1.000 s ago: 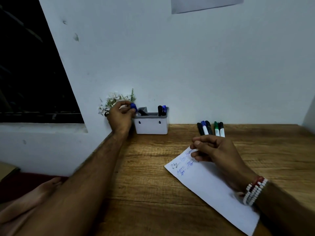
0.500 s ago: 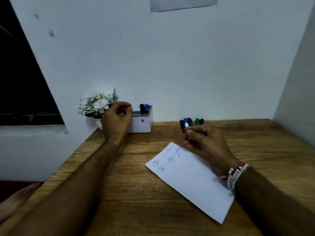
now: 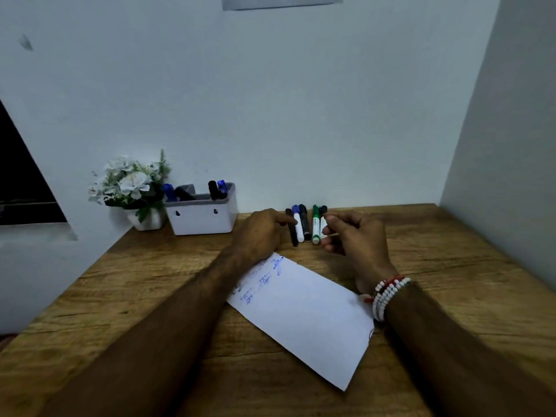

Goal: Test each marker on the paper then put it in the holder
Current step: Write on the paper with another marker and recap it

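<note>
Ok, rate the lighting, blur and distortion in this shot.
Head view: dim, bluish light, no glare on the wooden table. Head view: wide-angle lens tilts the grey right wall. Head view: blue scribbles on the white paper sheet too soft to read; left hand edges slightly soft.

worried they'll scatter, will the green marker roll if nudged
Probably rolls sideways: the green marker looks round and lies flat on the wooden table. The black-capped marker close beside it may stop it. Likely stiff and light.

Dim, bluish cast; soft focus, wide-angle bending at edges; faint shadows.
</note>
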